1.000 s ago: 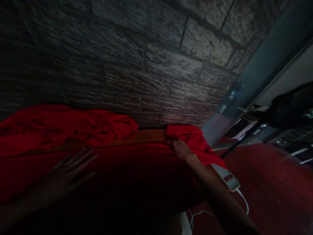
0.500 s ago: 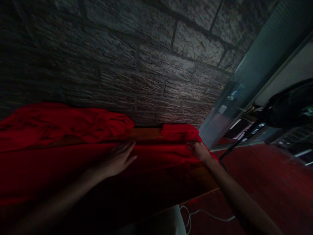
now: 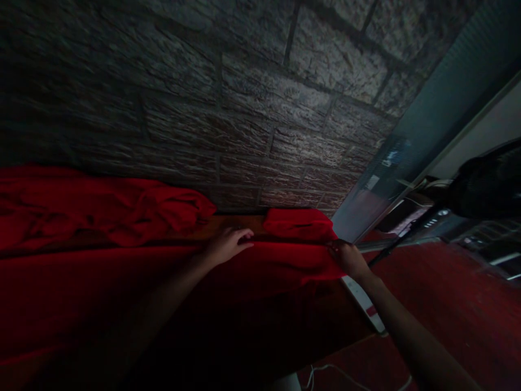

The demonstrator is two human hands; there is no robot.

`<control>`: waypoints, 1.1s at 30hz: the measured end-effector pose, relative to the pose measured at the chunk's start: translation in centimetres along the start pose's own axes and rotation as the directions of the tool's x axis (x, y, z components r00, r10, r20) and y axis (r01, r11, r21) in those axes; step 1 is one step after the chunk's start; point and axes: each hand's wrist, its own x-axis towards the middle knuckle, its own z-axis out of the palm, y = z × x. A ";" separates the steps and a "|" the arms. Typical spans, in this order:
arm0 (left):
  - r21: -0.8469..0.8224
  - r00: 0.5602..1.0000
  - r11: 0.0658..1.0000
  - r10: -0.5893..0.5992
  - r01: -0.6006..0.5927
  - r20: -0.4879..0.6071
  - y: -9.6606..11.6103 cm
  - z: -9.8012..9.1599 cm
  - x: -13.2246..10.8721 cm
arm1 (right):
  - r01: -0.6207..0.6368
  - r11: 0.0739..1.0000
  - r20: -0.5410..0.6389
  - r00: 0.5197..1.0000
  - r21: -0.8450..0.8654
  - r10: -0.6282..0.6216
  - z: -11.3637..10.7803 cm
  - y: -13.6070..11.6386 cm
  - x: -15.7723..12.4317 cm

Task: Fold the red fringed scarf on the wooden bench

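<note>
A large red cloth [image 3: 122, 277] lies spread over a wooden table [image 3: 228, 224] against a stone wall. My left hand [image 3: 228, 244] rests on the cloth's far edge near the middle, fingers curled over the fabric. My right hand [image 3: 350, 258] pinches the cloth's right corner at the table's right end. A folded red piece [image 3: 299, 224] lies just behind the hands, and a crumpled red heap [image 3: 134, 209] sits along the wall at the left.
A white device with a red mark [image 3: 364, 304] lies at the table's right edge, with a white cable [image 3: 325, 374] hanging below. The stone wall [image 3: 244, 108] stands close behind. A dark stand and black object [image 3: 484, 184] are at the right over red floor.
My left hand has slid from the near left up to the cloth's far edge. My right hand has shifted right to the corner, pulling the cloth flatter there.
</note>
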 end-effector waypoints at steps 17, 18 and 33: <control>0.086 0.995 0.992 -0.097 0.098 -0.008 0.7 0.2 0.1 | -0.039 0.997 0.126 0.992 0.070 0.030 0.5 4.1 4.3; 0.086 0.995 0.991 -0.097 0.098 -0.011 0.7 0.3 0.1 | -0.047 0.996 0.108 0.993 0.076 0.038 0.3 4.5 4.1; 0.132 0.996 0.990 -0.041 0.051 -0.076 0.4 0.6 -0.2 | -0.138 0.986 0.099 0.987 0.091 0.129 1.7 5.4 7.1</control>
